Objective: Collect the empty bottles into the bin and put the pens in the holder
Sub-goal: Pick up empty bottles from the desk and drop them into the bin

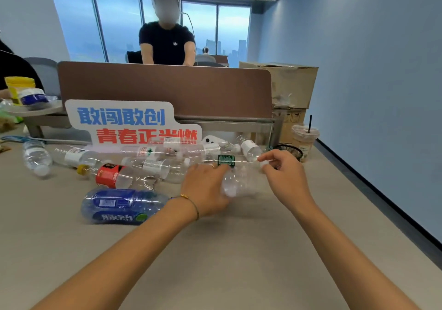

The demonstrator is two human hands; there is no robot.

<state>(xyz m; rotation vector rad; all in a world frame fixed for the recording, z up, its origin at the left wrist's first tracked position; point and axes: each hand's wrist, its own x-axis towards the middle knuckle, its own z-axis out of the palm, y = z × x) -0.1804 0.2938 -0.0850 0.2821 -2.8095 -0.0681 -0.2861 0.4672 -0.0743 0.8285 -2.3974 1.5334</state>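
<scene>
Several empty plastic bottles lie scattered across the beige table (239,250). My left hand (205,190) grips a clear bottle with a green label (236,180) around its body. My right hand (285,175) pinches the neck end of that same bottle, near its white cap. A blue-labelled bottle (119,205) lies just left of my left wrist. Behind it lies a red-labelled bottle (114,175). More clear bottles (157,163) lie in a row further back. A black mesh holder (290,151) stands beyond my right hand. No pens or bin are visible.
A white sign with blue and red characters (129,123) stands behind the bottles. An iced drink cup with a straw (305,139) sits beside the mesh holder. A brown desk divider (167,89), cardboard boxes (291,87) and a person in black (167,41) are beyond.
</scene>
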